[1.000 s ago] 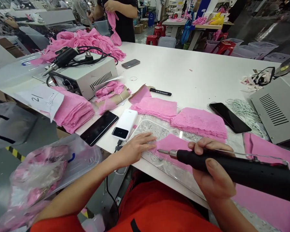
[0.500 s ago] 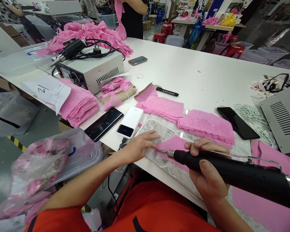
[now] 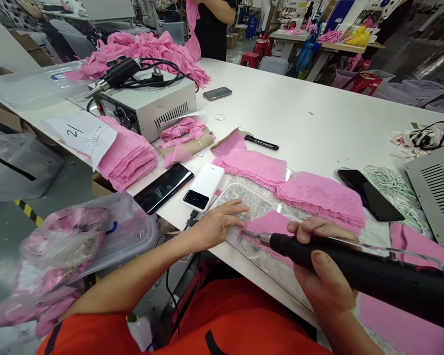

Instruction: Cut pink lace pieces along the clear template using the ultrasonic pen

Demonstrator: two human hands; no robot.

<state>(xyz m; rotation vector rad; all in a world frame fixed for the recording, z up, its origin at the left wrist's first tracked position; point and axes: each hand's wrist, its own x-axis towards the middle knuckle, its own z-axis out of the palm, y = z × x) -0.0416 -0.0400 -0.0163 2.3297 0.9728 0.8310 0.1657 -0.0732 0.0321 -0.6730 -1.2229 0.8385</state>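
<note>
Reading "21", paper slip (image 3: 82, 134) tops pink stack (image 3: 128, 157).

Bright, even light from overhead fills the workshop, leaving only soft, faint shadows on the white table (image 3: 311, 123) and small glints of glare on the clear plastic sheet (image 3: 244, 195) and the black phone (image 3: 163, 188). Wide-angle distortion bends and stretches the edges, and the black handheld tool (image 3: 358, 273) looms oversized. The background is softer but readable.

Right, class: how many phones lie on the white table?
3: a grey phone far off beside the pink heap, a black phone by the white power bank, another black phone at right. More may be hidden.
</note>
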